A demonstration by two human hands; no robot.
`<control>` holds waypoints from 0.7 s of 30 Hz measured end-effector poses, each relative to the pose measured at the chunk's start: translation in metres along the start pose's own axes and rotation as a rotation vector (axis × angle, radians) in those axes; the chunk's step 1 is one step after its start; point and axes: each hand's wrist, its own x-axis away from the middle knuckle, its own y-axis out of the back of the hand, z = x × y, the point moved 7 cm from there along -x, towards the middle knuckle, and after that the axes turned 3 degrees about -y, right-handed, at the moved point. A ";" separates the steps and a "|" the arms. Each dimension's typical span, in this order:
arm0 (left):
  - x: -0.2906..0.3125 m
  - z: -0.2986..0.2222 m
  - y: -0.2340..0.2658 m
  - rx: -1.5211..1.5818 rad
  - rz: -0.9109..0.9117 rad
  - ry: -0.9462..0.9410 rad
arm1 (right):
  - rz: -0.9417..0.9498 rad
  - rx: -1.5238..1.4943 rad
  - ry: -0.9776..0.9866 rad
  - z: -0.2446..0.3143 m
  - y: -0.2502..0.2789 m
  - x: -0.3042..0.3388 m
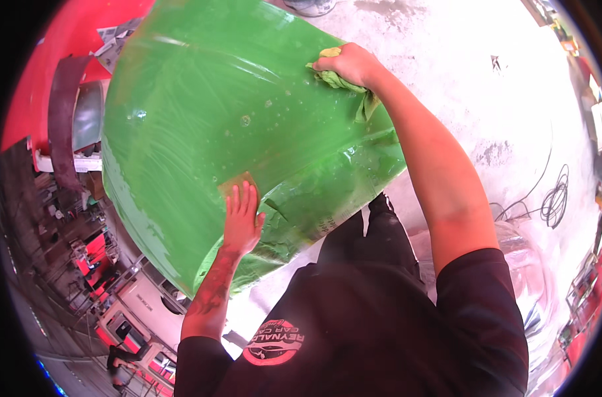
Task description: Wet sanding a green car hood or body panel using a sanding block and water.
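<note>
A large, wet, glossy green car body panel (182,112) spreads out before me, dotted with droplets and streaks. Near its lower middle, my left hand (242,213) lies with fingers stretched flat over a small brown sheet, which looks like sandpaper (236,181). The sheet's edge shows past the fingertips, while the part under the hand is hidden. At the panel's upper right edge, my right hand (349,65) is closed around a crumpled yellow-green cloth (340,81). One end of the cloth hangs down against the panel.
Wrinkled clear plastic film (334,198) covers the panel's near side. A coiled dark cable (555,202) lies on the pale floor at right. A bucket-like container (311,6) stands beyond the panel. A red surface (53,53) and a curved dark part (64,119) are at left.
</note>
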 end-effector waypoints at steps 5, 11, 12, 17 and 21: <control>-0.102 -0.124 0.041 0.061 -0.109 -0.210 | -0.025 0.052 -0.023 0.001 0.000 0.006; -0.132 -0.161 0.051 0.078 -0.133 -0.333 | 0.000 -0.010 -0.002 -0.007 -0.008 -0.003; -0.112 -0.136 0.049 0.089 -0.092 -0.260 | 0.003 -0.047 0.017 -0.010 -0.004 -0.004; 0.004 -0.009 0.006 0.038 -0.038 0.040 | -0.031 0.029 -0.033 -0.003 0.005 0.008; -0.046 -0.072 0.020 0.017 -0.120 -0.102 | -0.057 0.100 -0.053 0.003 0.002 0.011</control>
